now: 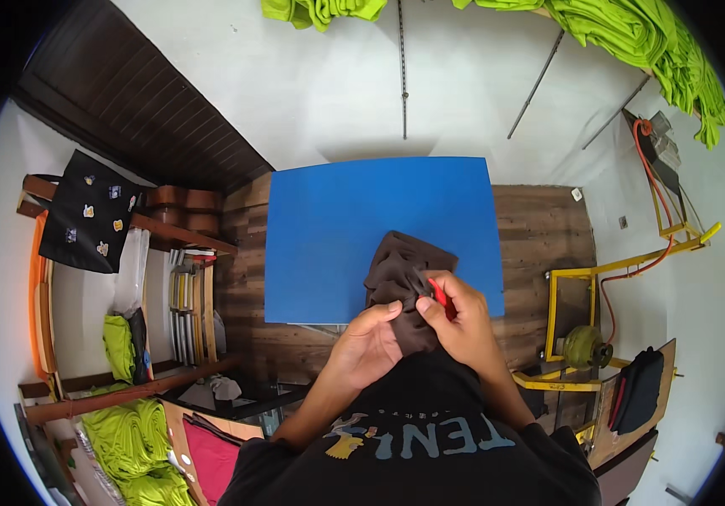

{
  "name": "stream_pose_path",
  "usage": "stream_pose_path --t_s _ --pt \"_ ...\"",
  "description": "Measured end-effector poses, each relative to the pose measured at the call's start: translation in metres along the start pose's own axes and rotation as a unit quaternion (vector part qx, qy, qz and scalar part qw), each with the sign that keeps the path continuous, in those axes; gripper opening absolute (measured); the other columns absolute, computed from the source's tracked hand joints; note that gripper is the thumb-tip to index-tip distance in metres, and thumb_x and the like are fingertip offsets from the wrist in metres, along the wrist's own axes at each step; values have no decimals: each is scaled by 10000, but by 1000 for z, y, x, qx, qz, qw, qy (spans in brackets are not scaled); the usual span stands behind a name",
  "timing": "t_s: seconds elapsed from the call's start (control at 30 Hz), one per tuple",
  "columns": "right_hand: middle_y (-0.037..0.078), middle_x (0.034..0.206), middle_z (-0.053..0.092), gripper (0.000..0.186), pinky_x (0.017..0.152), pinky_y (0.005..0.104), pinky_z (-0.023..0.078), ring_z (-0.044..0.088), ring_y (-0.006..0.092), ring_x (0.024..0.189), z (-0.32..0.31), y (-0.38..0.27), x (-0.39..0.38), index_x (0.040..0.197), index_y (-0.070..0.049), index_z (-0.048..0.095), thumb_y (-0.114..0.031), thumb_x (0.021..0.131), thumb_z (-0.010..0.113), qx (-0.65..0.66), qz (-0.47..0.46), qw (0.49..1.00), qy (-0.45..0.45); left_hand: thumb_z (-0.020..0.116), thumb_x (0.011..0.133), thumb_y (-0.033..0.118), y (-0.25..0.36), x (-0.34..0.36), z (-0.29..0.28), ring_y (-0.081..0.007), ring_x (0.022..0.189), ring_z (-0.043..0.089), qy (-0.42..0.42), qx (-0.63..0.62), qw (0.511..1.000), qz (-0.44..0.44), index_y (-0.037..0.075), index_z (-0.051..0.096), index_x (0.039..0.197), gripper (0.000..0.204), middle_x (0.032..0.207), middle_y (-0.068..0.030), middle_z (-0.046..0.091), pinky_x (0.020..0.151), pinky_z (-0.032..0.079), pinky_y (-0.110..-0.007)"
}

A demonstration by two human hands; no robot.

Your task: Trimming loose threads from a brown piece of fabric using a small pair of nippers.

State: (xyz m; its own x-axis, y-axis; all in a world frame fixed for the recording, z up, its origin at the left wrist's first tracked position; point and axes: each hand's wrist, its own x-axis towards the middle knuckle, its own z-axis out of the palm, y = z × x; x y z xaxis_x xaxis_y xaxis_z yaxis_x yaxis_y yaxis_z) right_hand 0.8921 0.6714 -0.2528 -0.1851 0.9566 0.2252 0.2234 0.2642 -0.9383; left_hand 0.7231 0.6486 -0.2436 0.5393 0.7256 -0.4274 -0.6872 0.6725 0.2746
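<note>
Pinching the brown cloth (pixel 406 255), between and beyond my hands, in my right hand (pixel 462 320) with a red item (pixel 440 292), I should keep folds taut; whether my left hand (pixel 367 341) grips, I can't tell.

The rectangular worktop (pixel 328 228) is plain blue; the far part of a folded dark brown cloth (pixel 396 257) lies near its front edge, slightly right of the middle.
</note>
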Motion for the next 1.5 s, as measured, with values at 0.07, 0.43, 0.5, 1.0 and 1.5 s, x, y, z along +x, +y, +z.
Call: stream_pose_path --t_s 0.07,0.43,0.5,1.0,1.5 --pt "44 716 529 248 578 259 436 544 106 636 2 19 7 1099 16 588 -140 907 600 91 104 990 -2 535 921 242 5 14 -5 -210 1139 576 12 17 1000 22 3 508 1260 416 1207 -100 615 1007 424 -384" --pt "61 927 610 372 590 215 437 509 55 633 37 21 68 1239 61 528 -147 934 578 188 89 978 6 525 939 133 70 31 -12 -181 1023 625 1 61 995 80 -36 559 1178 294 1075 -107 651 934 473 -331" --pt "150 1099 643 262 623 247 468 603 113 715 41 10 78 1064 62 582 -132 892 624 151 84 985 -1 527 939 119 85 22 -7 -175 1025 624 -8 61 994 89 -41 573 1158 275 1079 -108 652 936 471 -324" --pt "132 885 610 204 589 324 484 596 274 666 159 -92 100 872 13 603 -126 763 707 -201 -36 979 2 511 954 178 169 -63 -56 -175 1084 583 -33 -10 992 124 18 595 1123 247 1133 -72 634 979 429 -344" --pt "138 792 587 188 561 337 472 586 292 631 240 -58 106 869 17 598 -127 794 693 -222 -35 973 45 482 909 230 202 -65 -139 -200 1048 603 -71 -43 993 82 20 548 1188 355 1120 -81 638 970 431 -347"
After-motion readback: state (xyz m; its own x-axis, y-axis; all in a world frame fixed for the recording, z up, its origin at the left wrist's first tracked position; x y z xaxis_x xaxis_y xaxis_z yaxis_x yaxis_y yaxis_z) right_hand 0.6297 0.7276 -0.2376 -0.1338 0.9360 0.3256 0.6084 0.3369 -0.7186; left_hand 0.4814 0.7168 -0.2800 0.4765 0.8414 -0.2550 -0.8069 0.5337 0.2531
